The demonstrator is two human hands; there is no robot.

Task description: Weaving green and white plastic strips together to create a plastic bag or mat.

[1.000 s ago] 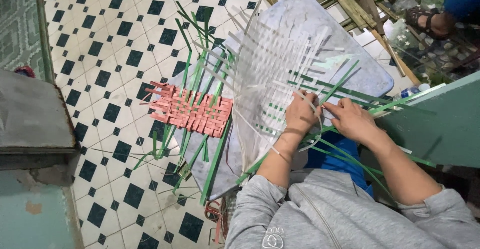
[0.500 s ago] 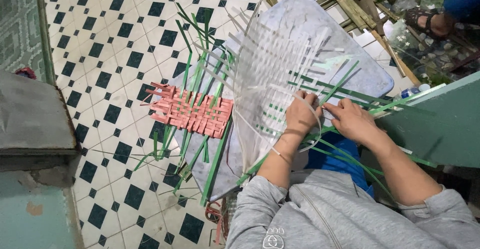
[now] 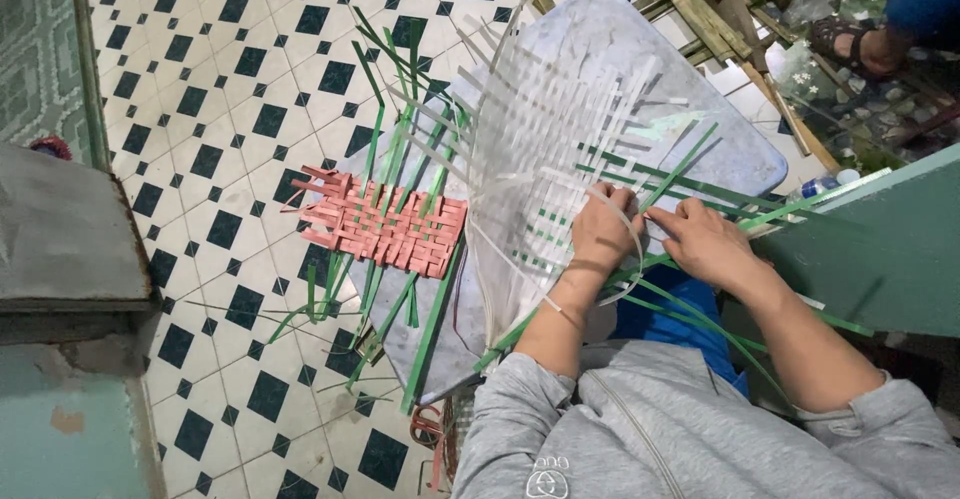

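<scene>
- Left hand (image 3: 600, 229) lies on the near edge of the white woven mat (image 3: 560, 149), fingers curled down, pinching a white strip (image 3: 628, 234) that loops over the knuckles.
- Right hand (image 3: 705, 244) is just beside it, nearly touching, fingers clenched on a green strip (image 3: 700, 194) at the mat's right edge.
- The mat lies across a grey board (image 3: 720, 139) on the person's lap; loose white strip ends stick out past its far and left edges.
- Pink woven patch (image 3: 385, 224) sits left of the mat, threaded on green strips (image 3: 390, 109) that fan out over the board's left edge and hang above the tiled floor (image 3: 200, 89).
- Long green strips run right, past the right hand, onto the green counter (image 3: 880, 249).
- Open room: bare tile to the left and far left. Right side is tight, counter edge close to the right forearm.
- Grey ledge (image 3: 60, 229) bounds the left; bamboo sticks (image 3: 720, 9) and another person's sandalled foot (image 3: 850, 44) are at the far right, well apart from both hands.
</scene>
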